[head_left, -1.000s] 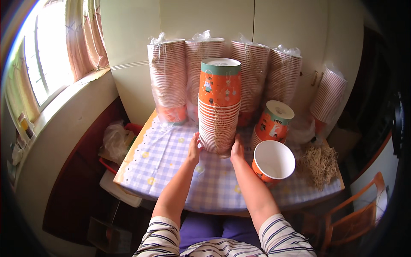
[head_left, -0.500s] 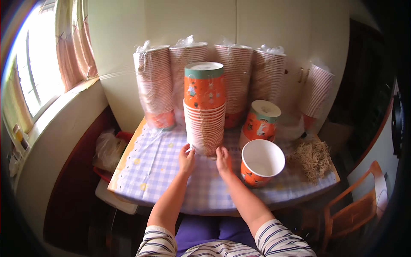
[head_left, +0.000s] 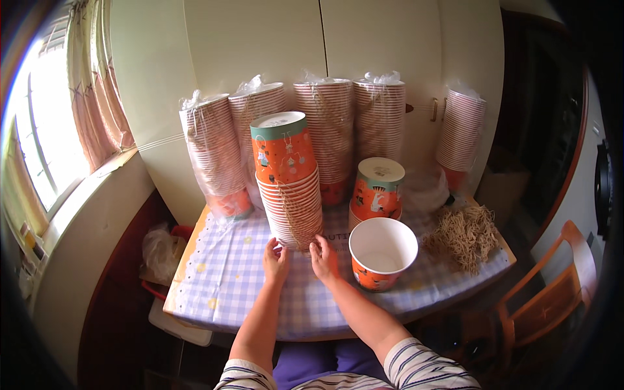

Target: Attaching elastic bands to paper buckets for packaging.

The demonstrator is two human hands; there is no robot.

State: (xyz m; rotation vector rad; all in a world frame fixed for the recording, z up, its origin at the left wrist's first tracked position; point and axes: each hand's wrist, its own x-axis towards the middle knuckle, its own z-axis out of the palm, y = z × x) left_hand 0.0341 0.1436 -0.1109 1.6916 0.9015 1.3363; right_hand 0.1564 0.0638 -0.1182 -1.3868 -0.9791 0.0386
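A tall stack of upside-down paper tubs (head_left: 286, 195) stands in front of me, leaning slightly left in view. Its top tub is orange with cartoon figures and a green band; white rims show below, with brown twine running down over them. My left hand (head_left: 275, 263) is at the stack's lower left, fingers curled by the bottom rim. At the lower right, my right hand (head_left: 324, 259) has its fingers bent against the same rim. Both hands are closed about the base; whether twine is also between the fingers cannot be made out.
An upright tub (head_left: 383, 250) stands right of my right hand, before a shorter upside-down stack (head_left: 378, 188). A twine heap (head_left: 465, 237) lies on the checked tablecloth (head_left: 227, 286). Several plastic-wrapped stacks (head_left: 323, 130) line the back. A wooden chair (head_left: 549, 299) is at right.
The view has shifted, so the tubs and table appear farther left and lower. Both hands stay at the foot of the stack, with no clear change of hold.
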